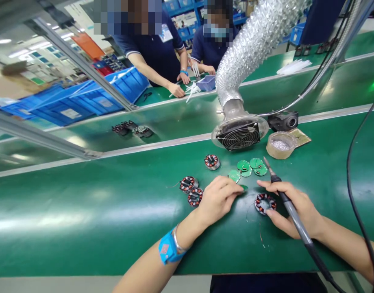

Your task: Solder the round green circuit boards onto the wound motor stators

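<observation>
Take the fume-extractor fan (239, 136) as your landmark. Down and left of it lie two wound stators (191, 190) side by side on the green belt (83, 211), with a third stator (212, 161) just below the fan. Your left hand (219, 199), with a blue wrist strap (168, 248) on that arm, is curled with the fingertips pinched on a small green circuit board (243, 187). More green boards (251, 167) sit in a cluster below and right of the fan. Your right hand (292, 209) is closed around the soldering iron (284, 197), tip pointing up toward those boards, while its thumb and fingers pin down a stator coil (265, 203).

You appear to be at the joining step: the board would need seating on the coil before the iron comes in.

Right of the fan sits a tape roll (280, 144). Beyond the fan, two people work across the far belt by blue bins (83, 101).
</observation>
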Demonstrator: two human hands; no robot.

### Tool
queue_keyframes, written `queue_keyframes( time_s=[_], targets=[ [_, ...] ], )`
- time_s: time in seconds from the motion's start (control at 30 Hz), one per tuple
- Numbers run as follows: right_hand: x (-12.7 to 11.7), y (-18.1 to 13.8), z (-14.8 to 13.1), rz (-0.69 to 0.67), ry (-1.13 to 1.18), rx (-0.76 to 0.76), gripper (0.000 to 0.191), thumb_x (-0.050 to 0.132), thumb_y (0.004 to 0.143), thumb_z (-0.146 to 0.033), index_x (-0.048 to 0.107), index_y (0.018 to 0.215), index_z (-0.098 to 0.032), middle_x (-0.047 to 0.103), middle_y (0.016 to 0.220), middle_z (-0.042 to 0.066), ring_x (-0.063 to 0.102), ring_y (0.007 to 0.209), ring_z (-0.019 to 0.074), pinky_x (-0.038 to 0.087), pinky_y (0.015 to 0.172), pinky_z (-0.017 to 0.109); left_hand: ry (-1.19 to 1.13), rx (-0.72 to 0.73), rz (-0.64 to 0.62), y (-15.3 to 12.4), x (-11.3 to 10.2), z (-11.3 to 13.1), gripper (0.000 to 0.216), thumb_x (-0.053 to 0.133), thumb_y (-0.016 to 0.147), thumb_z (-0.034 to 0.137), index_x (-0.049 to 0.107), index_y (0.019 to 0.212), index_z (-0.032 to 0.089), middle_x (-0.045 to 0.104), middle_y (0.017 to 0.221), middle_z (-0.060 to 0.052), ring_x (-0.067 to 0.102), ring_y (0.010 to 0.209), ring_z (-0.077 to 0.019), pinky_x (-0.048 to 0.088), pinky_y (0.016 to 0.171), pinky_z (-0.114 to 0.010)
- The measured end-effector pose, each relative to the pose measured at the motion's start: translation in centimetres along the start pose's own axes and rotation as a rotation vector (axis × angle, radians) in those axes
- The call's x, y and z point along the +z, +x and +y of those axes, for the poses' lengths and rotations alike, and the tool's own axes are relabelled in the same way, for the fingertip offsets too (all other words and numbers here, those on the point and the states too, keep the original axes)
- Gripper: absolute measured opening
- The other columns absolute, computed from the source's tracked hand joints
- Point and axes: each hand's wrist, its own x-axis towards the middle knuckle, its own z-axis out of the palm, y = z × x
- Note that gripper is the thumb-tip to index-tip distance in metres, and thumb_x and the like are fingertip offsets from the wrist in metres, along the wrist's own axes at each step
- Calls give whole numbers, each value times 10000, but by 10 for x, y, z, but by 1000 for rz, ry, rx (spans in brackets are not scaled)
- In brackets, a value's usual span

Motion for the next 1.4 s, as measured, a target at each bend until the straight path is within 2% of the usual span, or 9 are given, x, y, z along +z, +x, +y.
queue_keyframes(
  time_s=[0.2, 0.37, 0.5, 0.6, 0.8, 0.9, 1.2, 1.3, 1.4],
  targets=[
    [15, 10, -16, 101, -43, -41, 447, 692, 832, -253, 472, 1219, -217, 671, 1213, 113, 677, 1049, 211, 565, 884, 325, -43, 256, 106, 1, 1, 6, 103, 613, 832, 83, 631, 838, 184, 689, 871, -47, 650, 879, -165, 542, 764, -302],
    [15, 14, -20, 137, -50, -84, 403, 658, 840, -165, 495, 1206, -210, 699, 1146, 99, 695, 1004, 196, 584, 862, 304, -34, 218, 82, -2, 1, 15, 132, 596, 836, 113, 659, 867, 224, 686, 866, -35, 651, 844, -155, 544, 752, -295],
    [4, 16, -16, 56, 8, -127, 410, 630, 853, -132, 477, 1227, -205, 681, 1193, 111, 678, 1068, 193, 575, 908, 304, -508, -336, -8, 3, -2, 26, 266, 590, 847, 245, 613, 1106, 189, 648, 1067, -110, 660, 793, -160, 577, 692, -307],
    [-1, 20, -15, -38, 11, -216, 405, 560, 872, -64, 471, 1244, -200, 652, 1248, 120, 637, 1143, 192, 560, 942, 331, -921, -820, -156, 14, -4, 33, 398, 652, 823, 395, 585, 1109, 127, 646, 862, -58, 584, 525, -86, 516, 480, -219],
    [1, 22, -27, 238, -197, -192, 425, 664, 801, -95, 517, 1188, -193, 687, 1157, 130, 672, 1040, 248, 584, 884, 400, -1112, -1179, -39, 33, 1, 48, 459, 808, 643, 439, 583, 890, 124, 591, 616, 38, 640, 534, -115, 565, 557, -235],
    [1, 19, -31, 263, -262, -213, 494, 729, 782, -128, 504, 1211, -222, 705, 1112, 104, 688, 992, 248, 597, 840, 400, -1149, -1163, 33, 35, 3, 57, 427, 820, 624, 428, 545, 766, 134, 573, 609, 53, 605, 538, -83, 567, 595, -236],
    [-14, 13, -32, 128, -183, -26, 360, 703, 817, -185, 515, 1116, -254, 689, 1176, 87, 651, 1097, 245, 566, 905, 382, -991, -1031, -101, 30, 4, 61, 289, 743, 719, 367, 594, 796, 131, 620, 613, 9, 558, 525, -88, 475, 539, -217],
    [-25, 9, -31, 110, -198, 68, 358, 674, 819, -183, 499, 1120, -263, 690, 1174, 70, 660, 1083, 241, 554, 915, 374, -808, -845, -99, 24, -3, 43, 192, 618, 810, 263, 650, 950, 136, 713, 859, -71, 652, 757, -155, 522, 685, -275],
    [-34, 4, -30, -57, -179, 149, 377, 620, 822, -152, 483, 1155, -262, 655, 1224, 65, 651, 1098, 225, 540, 918, 347, -727, -597, -247, 16, -9, 15, 484, 560, 708, 67, 592, 1180, 171, 649, 1220, -113, 628, 1069, -220, 514, 883, -360]
  ],
)
